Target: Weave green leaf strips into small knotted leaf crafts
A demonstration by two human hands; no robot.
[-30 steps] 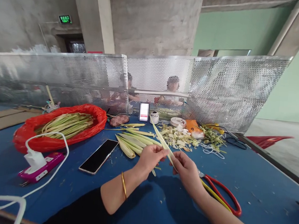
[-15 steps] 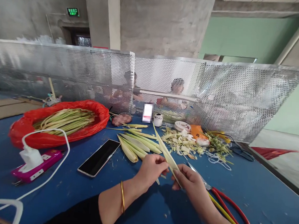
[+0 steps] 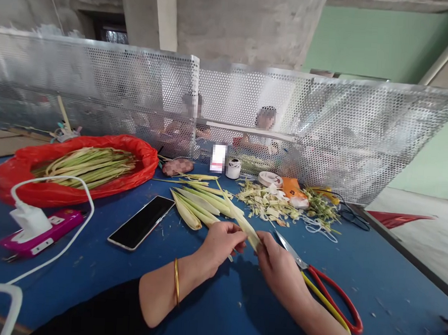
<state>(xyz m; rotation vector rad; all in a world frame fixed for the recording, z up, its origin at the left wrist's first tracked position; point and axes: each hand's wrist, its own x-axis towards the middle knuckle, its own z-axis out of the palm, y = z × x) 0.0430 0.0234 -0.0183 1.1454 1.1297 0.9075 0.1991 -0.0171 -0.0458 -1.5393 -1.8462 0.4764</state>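
Observation:
Between both hands, above the blue table, is a long pale-green husk leaf (image 3: 239, 216) with its pointed tip slanting up and away. My left hand (image 3: 219, 245), a gold bangle at its wrist, pinches the leaf's edge between thumb and fingers. On the near end, the fingers of my right hand (image 3: 279, 264) are closed. Just beyond my left hand lies a fan of similar husk leaves (image 3: 197, 204). Scissors (image 3: 309, 268) with red and yellow handles rest beside my right hand and pass partly under the forearm.
A red plastic bag (image 3: 142, 165) at left holds long green strips. Nearby are a phone (image 3: 142, 223) and a purple power strip (image 3: 43, 235) with a white cable. Leaf scraps (image 3: 263, 203) and a tape roll (image 3: 271, 179) lie farther back, before a perforated metal screen (image 3: 138, 81).
The view has tilted down, so things sit higher in the picture. My right fingers have closed in around the leaf's near end; my left hand keeps its pinch.

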